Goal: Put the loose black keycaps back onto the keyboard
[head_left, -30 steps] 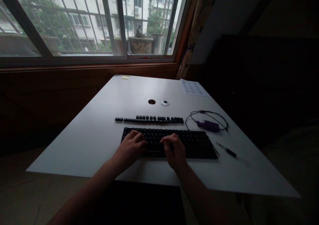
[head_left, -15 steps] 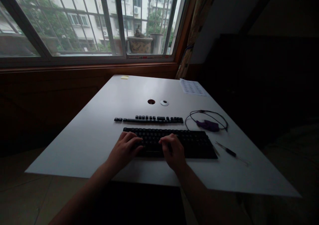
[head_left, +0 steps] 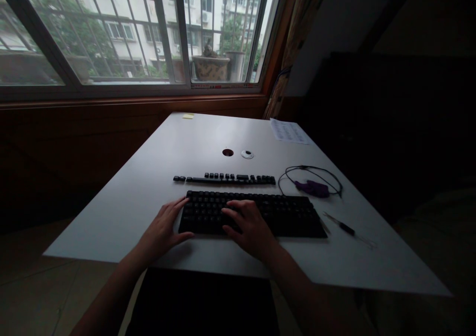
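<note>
A black keyboard (head_left: 208, 211) lies flat on the white table (head_left: 122, 197), close to its front edge. My left hand (head_left: 162, 227) is at the keyboard's left end, fingers stretched along the side and thumb apart at the front corner. Over the middle of the keys is my right hand (head_left: 248, 225), fingers spread and partly bent; it holds nothing that I can see. Whether its fingertips press on keys I cannot tell. Behind the keyboard lies a row of loose black keycaps (head_left: 223, 178), with more keycaps set just beyond it.
Right of the keyboard lie a coiled cable (head_left: 336, 177) with a purple cloth (head_left: 315, 188) and a dark-handled wire tool (head_left: 346, 228). Farther back are a cable hole (head_left: 228, 152), its round cover (head_left: 247, 154), printed paper (head_left: 289, 131) and a yellow note (head_left: 188, 116).
My left hand has moved left, off the keys to the keyboard's left end, and spread out. My right hand has shifted slightly left, and its bent fingers have opened.
</note>
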A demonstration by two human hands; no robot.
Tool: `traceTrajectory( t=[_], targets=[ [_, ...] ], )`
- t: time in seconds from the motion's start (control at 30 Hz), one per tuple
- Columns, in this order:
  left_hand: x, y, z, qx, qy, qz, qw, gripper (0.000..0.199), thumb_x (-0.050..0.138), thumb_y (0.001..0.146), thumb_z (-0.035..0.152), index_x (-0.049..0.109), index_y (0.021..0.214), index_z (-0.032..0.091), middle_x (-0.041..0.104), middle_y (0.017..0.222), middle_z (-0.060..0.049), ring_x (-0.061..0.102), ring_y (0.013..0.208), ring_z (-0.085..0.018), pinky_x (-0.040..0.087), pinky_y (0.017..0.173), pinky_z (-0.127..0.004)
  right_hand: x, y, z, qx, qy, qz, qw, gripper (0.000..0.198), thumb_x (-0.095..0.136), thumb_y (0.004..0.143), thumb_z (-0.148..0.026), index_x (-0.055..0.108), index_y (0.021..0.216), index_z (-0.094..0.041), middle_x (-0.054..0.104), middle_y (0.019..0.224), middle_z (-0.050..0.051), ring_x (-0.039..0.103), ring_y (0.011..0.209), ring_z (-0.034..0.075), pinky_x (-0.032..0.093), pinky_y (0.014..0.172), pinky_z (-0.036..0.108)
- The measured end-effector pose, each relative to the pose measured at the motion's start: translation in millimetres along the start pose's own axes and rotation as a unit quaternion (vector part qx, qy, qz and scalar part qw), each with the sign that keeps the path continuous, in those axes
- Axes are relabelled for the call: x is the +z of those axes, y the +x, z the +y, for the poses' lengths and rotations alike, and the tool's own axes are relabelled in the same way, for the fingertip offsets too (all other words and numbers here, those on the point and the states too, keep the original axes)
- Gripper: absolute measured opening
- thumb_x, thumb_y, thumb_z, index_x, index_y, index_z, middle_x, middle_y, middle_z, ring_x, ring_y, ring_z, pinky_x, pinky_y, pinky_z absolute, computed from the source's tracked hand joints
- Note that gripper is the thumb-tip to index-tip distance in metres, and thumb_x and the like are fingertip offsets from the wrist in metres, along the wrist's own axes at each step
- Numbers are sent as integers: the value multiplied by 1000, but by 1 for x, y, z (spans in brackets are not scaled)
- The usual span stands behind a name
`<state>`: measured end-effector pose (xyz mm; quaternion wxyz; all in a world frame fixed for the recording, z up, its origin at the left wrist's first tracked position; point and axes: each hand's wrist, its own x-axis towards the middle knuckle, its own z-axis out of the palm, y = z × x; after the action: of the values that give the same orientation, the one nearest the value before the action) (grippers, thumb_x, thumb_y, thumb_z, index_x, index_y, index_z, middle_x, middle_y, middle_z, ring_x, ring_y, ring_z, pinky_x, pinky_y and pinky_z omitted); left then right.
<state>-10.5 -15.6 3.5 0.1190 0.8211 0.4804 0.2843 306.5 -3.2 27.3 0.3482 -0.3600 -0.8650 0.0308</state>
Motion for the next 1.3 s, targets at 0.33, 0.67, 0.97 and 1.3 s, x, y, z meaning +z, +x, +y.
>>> traceTrajectory(
  t=[0.33, 0.67, 0.97, 1.3],
  targets=[
    [1, -2, 7, -3, 4, 15, 1000, 90, 79, 82, 34, 29, 157, 30, 47, 154, -13, 48, 138, -33, 46, 111, -57, 8, -21, -7, -90, -31, -49, 994, 43, 63, 94, -18, 58, 137, -24, 66, 135, 7, 58, 124, 25, 54, 106, 46],
    [4, -1, 5, 2, 16, 32, 999, 83, 81, 80, 35, 39, 151, 29, 51, 151, -13, 52, 134, -34, 49, 107, -58, 12, -21, -7, -70, -29, -50, 996, 48, 55, 98, -12, 54, 143, -27, 67, 136, 4, 57, 131, 22, 52, 110, 46],
    [5, -3, 4, 3, 33, 22, 999, 77, 80, 82, 35, 41, 149, 29, 49, 152, -13, 50, 136, -34, 48, 108, -58, 14, -23, -5, -61, -25, -66, 996, 37, 52, 100, -12, 57, 133, -26, 67, 137, 4, 58, 131, 21, 41, 118, 53],
    [5, -4, 3, 4, 29, 21, 999, 78, 79, 83, 34, 39, 150, 30, 48, 153, -13, 50, 135, -34, 48, 107, -59, 13, -21, -7, -37, -3, -63, 997, 39, 53, 96, -9, 56, 131, -26, 72, 128, 4, 62, 126, 20, 36, 120, 55]
  ],
)
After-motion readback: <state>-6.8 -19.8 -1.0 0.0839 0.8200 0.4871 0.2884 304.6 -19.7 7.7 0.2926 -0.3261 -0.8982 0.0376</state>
